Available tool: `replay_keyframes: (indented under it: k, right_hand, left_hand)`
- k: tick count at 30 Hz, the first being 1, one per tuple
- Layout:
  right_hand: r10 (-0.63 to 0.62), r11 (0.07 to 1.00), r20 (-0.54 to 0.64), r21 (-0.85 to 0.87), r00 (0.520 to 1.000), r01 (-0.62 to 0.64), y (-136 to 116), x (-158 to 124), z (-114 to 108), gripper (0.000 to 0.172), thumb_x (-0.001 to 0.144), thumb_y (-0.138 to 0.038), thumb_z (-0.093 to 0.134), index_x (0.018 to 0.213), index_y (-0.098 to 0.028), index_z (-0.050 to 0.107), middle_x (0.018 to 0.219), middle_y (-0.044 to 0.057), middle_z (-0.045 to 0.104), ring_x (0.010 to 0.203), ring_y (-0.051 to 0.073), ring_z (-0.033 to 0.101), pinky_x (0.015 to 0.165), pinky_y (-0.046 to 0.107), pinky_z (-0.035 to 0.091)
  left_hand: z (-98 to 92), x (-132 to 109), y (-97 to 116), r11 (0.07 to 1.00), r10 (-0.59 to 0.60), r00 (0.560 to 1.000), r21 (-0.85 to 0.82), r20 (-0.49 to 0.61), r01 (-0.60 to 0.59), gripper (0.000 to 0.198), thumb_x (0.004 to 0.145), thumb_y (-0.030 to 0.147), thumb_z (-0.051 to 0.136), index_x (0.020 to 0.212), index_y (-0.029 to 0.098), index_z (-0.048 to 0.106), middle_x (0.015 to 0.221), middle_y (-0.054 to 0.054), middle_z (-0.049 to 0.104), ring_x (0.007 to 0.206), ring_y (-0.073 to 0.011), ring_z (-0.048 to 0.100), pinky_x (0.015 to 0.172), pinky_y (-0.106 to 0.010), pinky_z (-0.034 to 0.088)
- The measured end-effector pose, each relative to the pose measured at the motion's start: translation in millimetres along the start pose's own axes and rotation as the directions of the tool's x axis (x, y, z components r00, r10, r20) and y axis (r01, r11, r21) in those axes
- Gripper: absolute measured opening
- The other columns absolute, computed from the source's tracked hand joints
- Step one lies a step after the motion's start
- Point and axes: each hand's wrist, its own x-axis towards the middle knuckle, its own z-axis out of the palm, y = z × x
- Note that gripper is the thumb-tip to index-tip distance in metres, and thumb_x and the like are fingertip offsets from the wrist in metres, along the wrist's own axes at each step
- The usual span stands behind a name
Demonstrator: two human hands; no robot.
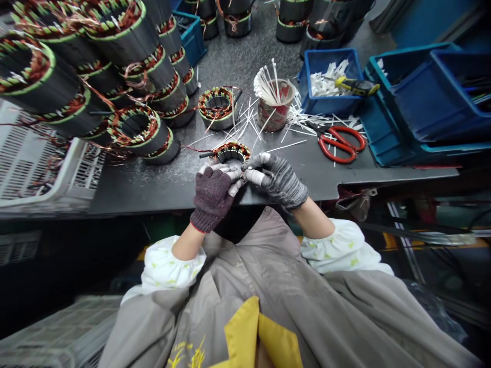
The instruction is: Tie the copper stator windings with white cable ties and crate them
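A ring-shaped motor stator (232,151) with copper windings lies near the table's front edge. My left hand (215,193), in a dark purple glove with taped fingertips, is closed at the ring's near side. My right hand (276,178), in a grey glove with white-taped fingers, pinches at the ring's right near side. The fingertips of both hands almost meet; what they pinch is too small to make out. Just behind stands another stator (217,108). A cup (274,120) of white cable ties is to its right, with loose ties (249,120) scattered between them.
Stacked stators (141,130) fill the left side beside a white crate (57,179). Red-handled scissors (340,144) lie to the right. Behind them are a blue bin (330,106) with white pieces and a yellow cutter (356,86), and teal bins (387,138). More stators (292,31) stand at the back.
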Motion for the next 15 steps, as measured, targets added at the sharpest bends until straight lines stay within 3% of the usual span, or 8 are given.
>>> replay_keyframes:
  k: [4,8,11,15]
  right_hand:
    - [-0.029,0.999,-0.013,0.014,1.000,0.029,1,-6,13,0.035,0.089,-0.056,0.079,0.101,-0.023,0.077,0.098,0.005,0.079,0.092,0.022,0.075,0.089,0.040,0.064]
    - [-0.015,0.997,-0.153,0.070,0.988,0.026,1,-15,27,0.039,0.092,-0.062,0.076,0.099,-0.023,0.078,0.097,0.005,0.080,0.092,0.023,0.077,0.089,0.041,0.066]
    - [-0.087,0.996,-0.228,0.000,0.970,0.089,4,-16,24,0.041,0.095,-0.063,0.073,0.111,-0.025,0.079,0.111,0.007,0.081,0.107,0.027,0.077,0.102,0.045,0.064]
    - [-0.138,0.990,-0.221,-0.016,0.966,0.138,13,-13,16,0.067,0.085,-0.072,0.079,0.132,-0.025,0.073,0.132,0.011,0.076,0.122,0.030,0.073,0.109,0.049,0.060]
  left_hand:
    - [7.8,-2,1,1.000,0.000,0.999,0.028,-0.048,0.002,0.022,0.103,0.037,0.056,0.104,0.024,0.074,0.108,-0.008,0.079,0.116,-0.0297,0.069,0.107,-0.050,0.044]
    - [9.0,-4,4,0.998,0.001,0.998,0.062,-0.070,0.003,0.022,0.101,0.036,0.055,0.104,0.023,0.072,0.108,-0.010,0.078,0.117,-0.0327,0.068,0.106,-0.053,0.045]
    - [8.5,-4,6,1.000,-0.003,0.997,0.031,-0.071,0.005,0.022,0.103,0.035,0.054,0.109,0.024,0.072,0.111,-0.008,0.079,0.119,-0.0307,0.068,0.108,-0.052,0.046]
    - [10.5,-2,8,0.998,-0.053,0.995,0.019,-0.082,0.054,0.020,0.104,0.036,0.056,0.107,0.025,0.072,0.110,-0.007,0.079,0.118,-0.0283,0.069,0.111,-0.051,0.044]
